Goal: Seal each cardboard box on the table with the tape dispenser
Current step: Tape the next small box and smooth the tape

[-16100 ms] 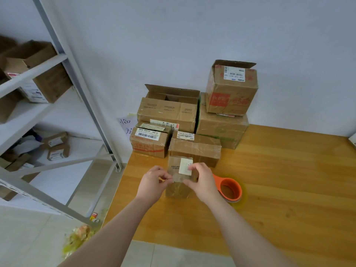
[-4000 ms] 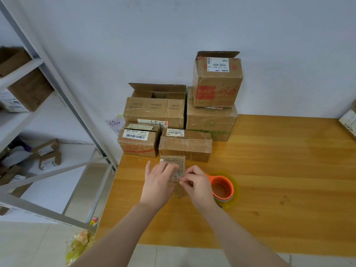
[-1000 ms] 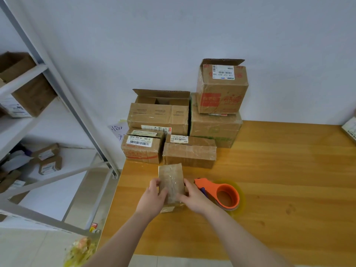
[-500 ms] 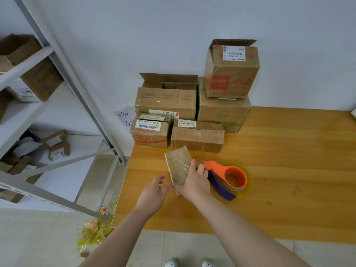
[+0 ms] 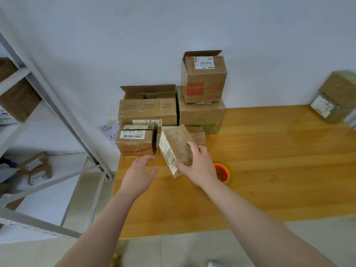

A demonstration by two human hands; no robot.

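My right hand (image 5: 200, 166) grips a small taped cardboard box (image 5: 174, 147) and holds it tilted above the wooden table (image 5: 269, 160), its white label facing left. My left hand (image 5: 139, 173) hovers just left of it with relaxed fingers, holding nothing. The orange tape dispenser (image 5: 222, 173) lies on the table, partly hidden behind my right wrist. A pile of cardboard boxes (image 5: 148, 110) stands against the wall; the wide one and the top one (image 5: 204, 78) have raised flaps.
A metal shelf rack (image 5: 63, 116) with more boxes stands to the left of the table. Another labelled box (image 5: 335, 101) sits at the table's far right. The table's near edge runs below my forearms.
My right hand has lifted the small box off the table and carried it up toward the pile. My left hand has let go and drifted left. The camera has tilted.
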